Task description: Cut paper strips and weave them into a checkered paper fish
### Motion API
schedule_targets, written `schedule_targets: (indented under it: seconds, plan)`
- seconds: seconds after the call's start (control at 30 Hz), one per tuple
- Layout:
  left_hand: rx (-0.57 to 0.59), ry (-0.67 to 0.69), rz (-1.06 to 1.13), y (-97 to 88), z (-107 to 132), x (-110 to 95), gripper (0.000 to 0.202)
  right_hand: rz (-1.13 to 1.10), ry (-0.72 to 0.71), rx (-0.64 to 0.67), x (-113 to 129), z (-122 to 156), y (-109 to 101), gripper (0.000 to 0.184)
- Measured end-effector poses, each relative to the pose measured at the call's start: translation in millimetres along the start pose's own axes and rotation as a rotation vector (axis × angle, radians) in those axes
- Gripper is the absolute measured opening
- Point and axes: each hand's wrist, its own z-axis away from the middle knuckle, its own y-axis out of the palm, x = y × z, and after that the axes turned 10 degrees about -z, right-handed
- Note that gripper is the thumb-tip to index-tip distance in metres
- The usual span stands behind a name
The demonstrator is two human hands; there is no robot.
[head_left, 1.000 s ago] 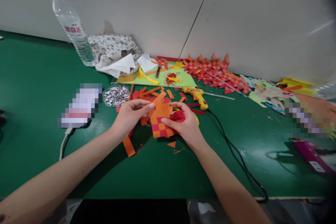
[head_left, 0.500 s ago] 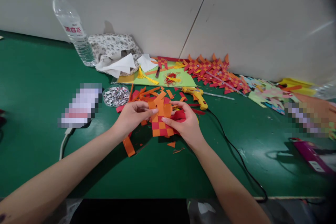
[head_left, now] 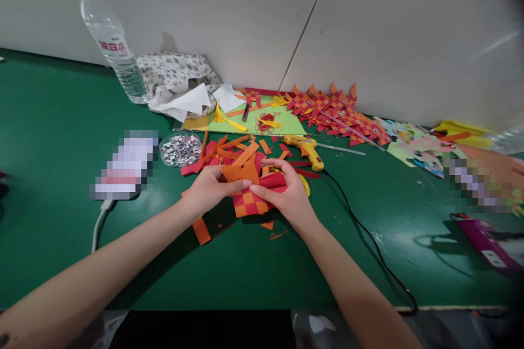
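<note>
A woven paper piece [head_left: 249, 203] in a red and orange checker pattern is held over the green table, with loose orange and red flaps at its upper side. My left hand [head_left: 210, 185] pinches its orange flap between thumb and fingers. On the other side, my right hand [head_left: 286, 188] grips the red flap, its thumb tip close to the left thumb. Paper scraps [head_left: 229, 147] in orange and red lie in a heap just behind the hands. Part of a yellow round thing [head_left: 305, 185] shows behind my right hand, mostly hidden.
A yellow glue gun [head_left: 307, 150] lies behind my right hand, its black cord running right. Googly eyes fill a clear dish [head_left: 180, 149]. Finished woven fish [head_left: 335, 112] are piled along the wall. A water bottle [head_left: 114, 46] and a blurred phone [head_left: 126, 166] are left.
The orange flap has been folded down and toward the left, and the woven piece has shifted slightly left and down. Both thumbs have come closer together.
</note>
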Motion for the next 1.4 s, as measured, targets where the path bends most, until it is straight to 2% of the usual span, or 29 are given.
schedule_targets:
  seconds: [0.13,0.33,0.57,0.77,1.0,1.2,1.4]
  plan:
    - [-0.007,-0.013,0.037,0.5,-0.3,1.2,0.021,-0.188,0.052,-0.023,-2.6,-1.9,-1.1,0.046]
    - [-0.035,-0.010,0.022,1.6,1.0,4.7,0.028,-0.206,0.067,0.024,-1.7,-0.3,1.3,0.044]
    - [-0.109,0.008,-0.048,0.5,-0.6,3.1,0.028,-0.250,0.041,-0.093,-2.5,-2.3,-2.1,0.045]
    - [-0.124,0.012,-0.064,-0.7,-1.2,4.5,0.029,-0.316,0.034,-0.149,-3.6,-3.9,-0.9,0.046]
    - [-0.076,0.038,-0.007,-0.9,-0.8,4.5,0.029,-0.320,0.082,-0.016,-1.1,-3.7,0.6,0.054]
    - [-0.103,0.040,-0.086,0.8,0.9,2.0,0.028,-0.214,0.050,0.032,-4.4,-2.8,-1.4,0.052]
    - [-0.083,0.021,-0.109,-1.1,0.5,1.6,0.029,-0.118,0.022,0.052,-6.5,-4.0,-3.5,0.052]
